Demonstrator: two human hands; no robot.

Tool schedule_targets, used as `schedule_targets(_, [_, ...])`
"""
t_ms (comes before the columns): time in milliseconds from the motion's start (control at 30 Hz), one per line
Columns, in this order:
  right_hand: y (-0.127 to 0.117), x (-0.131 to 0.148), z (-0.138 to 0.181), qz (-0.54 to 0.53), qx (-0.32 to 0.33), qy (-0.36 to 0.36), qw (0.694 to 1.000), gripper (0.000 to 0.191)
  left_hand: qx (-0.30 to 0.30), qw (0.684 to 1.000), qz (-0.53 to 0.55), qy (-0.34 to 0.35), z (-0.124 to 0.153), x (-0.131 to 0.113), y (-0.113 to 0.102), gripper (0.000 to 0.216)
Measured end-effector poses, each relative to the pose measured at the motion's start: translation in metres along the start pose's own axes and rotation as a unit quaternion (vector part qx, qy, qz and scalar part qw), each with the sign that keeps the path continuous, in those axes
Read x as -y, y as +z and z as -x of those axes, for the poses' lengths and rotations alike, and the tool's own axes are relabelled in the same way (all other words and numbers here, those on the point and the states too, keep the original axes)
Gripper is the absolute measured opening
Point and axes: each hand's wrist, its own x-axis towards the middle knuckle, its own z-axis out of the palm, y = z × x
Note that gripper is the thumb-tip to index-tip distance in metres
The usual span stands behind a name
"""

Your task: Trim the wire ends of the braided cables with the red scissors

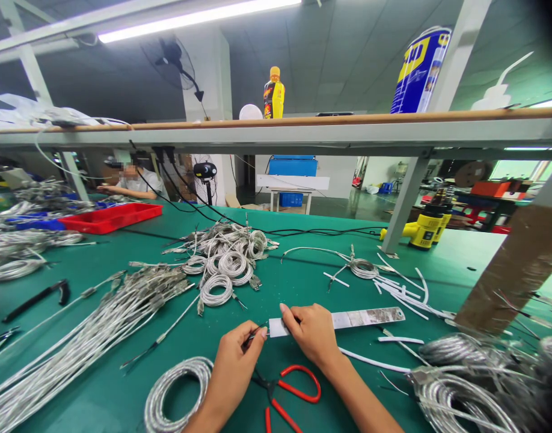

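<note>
My left hand [236, 355] is closed in a pinch on the end of a thin silver cable [168, 332] that runs off to the left over the green table. My right hand [311, 332] rests with curled fingers on the left end of a flat metal ruler [364, 317] lying on the table, fingertips close to the cable end. A coil of silver cable [170, 385] lies just left of my left wrist. Red-handled scissors [290, 394] lie on the table between my forearms.
A long bundle of straight cables [100, 319] fills the left; coiled cables [228, 258] sit in the middle, more coils [465, 385] at right. White tubing pieces [402, 294], a red tray [109, 218], a yellow heat gun [423, 231], a shelf [303, 129] overhead. A person sits far left.
</note>
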Motion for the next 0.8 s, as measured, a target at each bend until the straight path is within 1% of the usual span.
schedule_targets(300, [-0.003, 0.003, 0.001, 0.017, -0.013, 0.007, 1.000, 0.051, -0.005, 1.000, -0.002, 0.008, 0.001, 0.003, 0.000, 0.031])
schedule_targets(400, [-0.004, 0.003, 0.001, 0.023, -0.011, 0.011, 1.000, 0.051, 0.009, 1.000, 0.007, 0.007, 0.000, 0.002, 0.000, 0.032])
schedule_targets(500, [-0.002, 0.000, 0.001, 0.045, 0.000, 0.031, 0.998, 0.052, 0.034, 0.999, 0.003, 0.017, 0.000, -0.002, -0.002, 0.033])
schedule_targets(600, [0.004, -0.007, 0.002, 0.073, 0.014, 0.045, 0.996, 0.052, 0.051, 0.998, -0.027, 0.028, 0.000, -0.006, -0.006, 0.032])
schedule_targets(667, [0.009, -0.011, 0.003, 0.082, 0.012, 0.039, 0.996, 0.050, 0.055, 0.996, -0.058, 0.040, 0.000, -0.008, -0.011, 0.030])
schedule_targets(733, [0.013, -0.015, 0.003, 0.081, 0.001, 0.028, 0.996, 0.043, 0.054, 0.994, -0.081, 0.044, -0.002, -0.011, -0.018, 0.030])
schedule_targets(800, [0.015, -0.018, 0.004, 0.070, -0.011, 0.016, 0.997, 0.034, 0.040, 0.996, -0.076, 0.029, -0.006, -0.015, -0.029, 0.031])
